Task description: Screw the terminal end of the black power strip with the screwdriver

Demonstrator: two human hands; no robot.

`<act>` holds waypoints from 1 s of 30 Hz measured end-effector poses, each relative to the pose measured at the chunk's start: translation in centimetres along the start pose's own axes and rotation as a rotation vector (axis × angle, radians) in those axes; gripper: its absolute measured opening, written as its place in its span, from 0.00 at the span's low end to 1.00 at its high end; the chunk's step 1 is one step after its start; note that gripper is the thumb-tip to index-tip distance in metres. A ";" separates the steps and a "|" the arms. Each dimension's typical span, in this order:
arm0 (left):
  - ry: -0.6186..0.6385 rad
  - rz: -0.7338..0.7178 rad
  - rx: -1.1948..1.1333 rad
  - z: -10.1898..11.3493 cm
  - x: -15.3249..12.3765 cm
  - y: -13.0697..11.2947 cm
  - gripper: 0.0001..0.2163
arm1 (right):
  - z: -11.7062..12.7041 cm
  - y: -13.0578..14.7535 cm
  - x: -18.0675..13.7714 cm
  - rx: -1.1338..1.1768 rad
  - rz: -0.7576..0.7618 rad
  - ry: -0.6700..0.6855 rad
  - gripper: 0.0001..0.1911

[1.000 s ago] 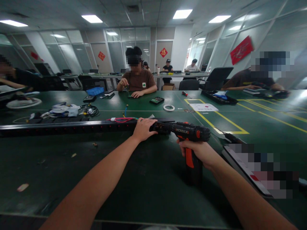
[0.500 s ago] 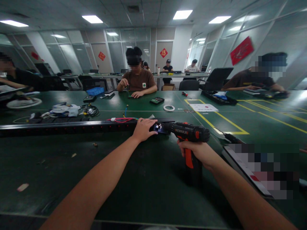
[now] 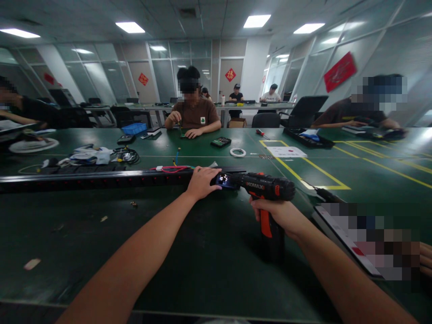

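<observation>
My right hand (image 3: 275, 213) is wrapped round the grip of a black and orange cordless drill (image 3: 266, 185). The drill points left, its front end by the right end of a long black power strip (image 3: 101, 178). Whether its bit touches the strip cannot be seen. Near that end, my left hand (image 3: 203, 182) clasps the strip, thumb in front and fingers over the top. Between hand and drill a small glossy screen (image 3: 227, 180) catches the light. Red and other coloured wires (image 3: 173, 168) lie behind the strip, left of my left hand.
Cables and plastic bags (image 3: 92, 154) lie back left. A white ring-shaped coil (image 3: 238, 152), a paper sheet (image 3: 286, 151) and a black tray (image 3: 308, 137) are beyond the drill. A white-edged panel (image 3: 347, 240) lies right, near another person's hand (image 3: 425, 258). Co-workers sit around.
My hands, the drill and the power strip show no clear movement. At the right edge, another person's hand has come lower, beside the white-edged panel.
</observation>
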State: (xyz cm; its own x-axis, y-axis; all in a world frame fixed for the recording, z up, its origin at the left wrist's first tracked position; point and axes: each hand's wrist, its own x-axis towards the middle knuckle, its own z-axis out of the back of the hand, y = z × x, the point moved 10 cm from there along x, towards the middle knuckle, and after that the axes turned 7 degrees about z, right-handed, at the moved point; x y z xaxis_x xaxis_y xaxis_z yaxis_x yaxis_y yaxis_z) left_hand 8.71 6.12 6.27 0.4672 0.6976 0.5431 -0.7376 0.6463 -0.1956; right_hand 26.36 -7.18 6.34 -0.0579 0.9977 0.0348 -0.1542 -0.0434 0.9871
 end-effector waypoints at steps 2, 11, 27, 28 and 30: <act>0.001 0.002 0.004 0.0 0.0 0.0 0.31 | -0.1 0.1 0.0 -0.005 -0.001 0.006 0.08; -0.003 -0.003 0.007 0.1 0.0 0.0 0.31 | -0.2 0.0 0.0 -0.002 0.002 0.017 0.08; -0.002 -0.007 0.020 -0.1 0.0 -0.1 0.29 | 0.1 0.0 -0.1 0.018 -0.009 -0.028 0.11; -0.001 -0.008 0.021 -0.1 0.0 -0.1 0.29 | 0.1 -0.1 -0.1 0.024 -0.008 -0.028 0.11; -0.001 -0.013 0.022 -0.1 0.0 -0.1 0.29 | 0.1 -0.3 0.0 0.030 -0.008 -0.023 0.11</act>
State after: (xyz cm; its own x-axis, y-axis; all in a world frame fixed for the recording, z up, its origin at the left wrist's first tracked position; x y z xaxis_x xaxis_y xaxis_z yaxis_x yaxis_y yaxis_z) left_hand 8.83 6.08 6.19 0.4765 0.6886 0.5467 -0.7418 0.6486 -0.1704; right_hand 26.52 -7.21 6.02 -0.0346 0.9989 0.0304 -0.1249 -0.0345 0.9916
